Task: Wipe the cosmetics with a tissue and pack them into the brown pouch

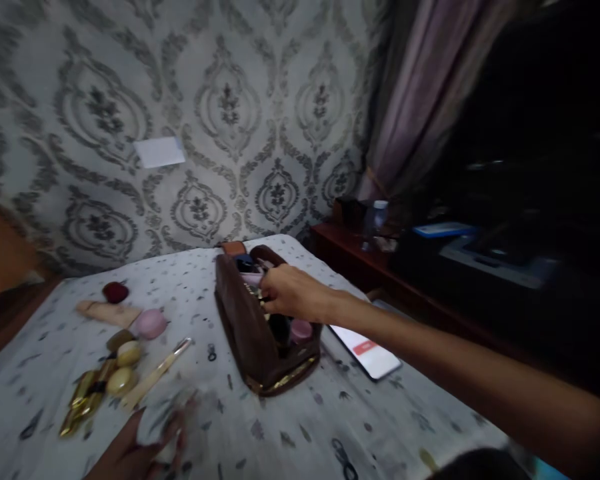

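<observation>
My right hand (295, 293) reaches into an open brown toiletry bag (243, 327), its fingers curled together. Whatever they grip is hidden. Inside the bag are a pink round item (301, 330) and other dark and pale items. At the lower left, my left hand (153, 443) is smeared by motion, its fingers bent around a pale, partly see-through thing (155, 420) too blurred to name. Just beyond it lie a light-handled brush (160, 370), a yellowish round item (122, 381), a cream one (129, 353) and several gold tubes (84, 393).
Farther left on the patterned sheet (280, 433) lie a pink round sponge (151, 323), a dark red item (115, 292) and a beige tube-like item (107, 312). A phone (370, 353) with a lit screen lies right of the bag, under my right forearm. A reddish-brown table (340, 247) stands behind.
</observation>
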Motion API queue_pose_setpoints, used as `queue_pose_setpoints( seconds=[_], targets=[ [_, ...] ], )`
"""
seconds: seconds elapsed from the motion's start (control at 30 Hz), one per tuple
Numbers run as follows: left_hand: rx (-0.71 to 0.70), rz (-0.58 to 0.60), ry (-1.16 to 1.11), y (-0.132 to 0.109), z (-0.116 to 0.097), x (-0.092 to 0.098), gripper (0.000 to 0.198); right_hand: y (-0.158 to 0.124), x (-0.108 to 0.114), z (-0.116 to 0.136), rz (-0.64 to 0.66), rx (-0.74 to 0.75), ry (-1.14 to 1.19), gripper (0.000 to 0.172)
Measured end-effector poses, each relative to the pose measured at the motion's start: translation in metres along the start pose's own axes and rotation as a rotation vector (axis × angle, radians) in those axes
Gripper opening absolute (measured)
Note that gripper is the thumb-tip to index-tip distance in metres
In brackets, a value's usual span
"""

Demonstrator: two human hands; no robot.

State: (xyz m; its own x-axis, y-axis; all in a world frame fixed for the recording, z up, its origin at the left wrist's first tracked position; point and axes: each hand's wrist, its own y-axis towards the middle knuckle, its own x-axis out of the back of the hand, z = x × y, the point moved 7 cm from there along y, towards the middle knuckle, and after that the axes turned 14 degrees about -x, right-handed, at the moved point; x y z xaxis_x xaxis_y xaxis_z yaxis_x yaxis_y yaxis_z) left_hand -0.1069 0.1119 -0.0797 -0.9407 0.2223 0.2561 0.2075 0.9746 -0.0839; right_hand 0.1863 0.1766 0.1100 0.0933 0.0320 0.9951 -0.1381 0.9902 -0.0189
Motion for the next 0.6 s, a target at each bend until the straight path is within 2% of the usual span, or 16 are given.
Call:
queue_pose_setpoints(
  seconds=[0.07,0.13,0.2,0.3,0.37,0.43,0.5,0.6],
  targets=[
    [-0.058,0.044,-0.041,0.002,-0.013,-0.006,0.050,-0.004,0.003,-0.004,-0.030,-0.030,0.001,0.012],
    [-0.058,0.065,-0.097,0.006,-0.023,-0.007,0.047,-0.011,0.011,-0.005,-0.135,-0.029,0.029,0.012],
    [-0.048,0.015,-0.143,0.009,-0.030,0.003,0.046,-0.025,0.022,-0.004,-0.305,-0.004,0.137,0.016],
    [-0.051,-0.052,-0.216,0.012,-0.036,0.021,0.049,-0.058,0.038,0.008,-0.592,0.109,0.413,0.021],
    [-0.072,-0.113,-0.284,0.014,-0.039,0.034,0.055,-0.077,0.034,0.024,-0.657,0.203,0.548,0.019],
    [-0.088,-0.203,-0.362,0.018,-0.043,0.047,0.062,-0.085,0.019,0.045,-0.589,0.298,0.640,0.019],
    [-0.100,-0.272,-0.415,0.024,-0.048,0.059,0.065,-0.084,-0.007,0.069,-0.432,0.388,0.692,0.023],
    [-0.208,-0.387,-0.212,0.039,-0.063,0.088,0.068,-0.072,-0.050,0.098,-0.247,0.415,0.728,0.027]
  ],
)
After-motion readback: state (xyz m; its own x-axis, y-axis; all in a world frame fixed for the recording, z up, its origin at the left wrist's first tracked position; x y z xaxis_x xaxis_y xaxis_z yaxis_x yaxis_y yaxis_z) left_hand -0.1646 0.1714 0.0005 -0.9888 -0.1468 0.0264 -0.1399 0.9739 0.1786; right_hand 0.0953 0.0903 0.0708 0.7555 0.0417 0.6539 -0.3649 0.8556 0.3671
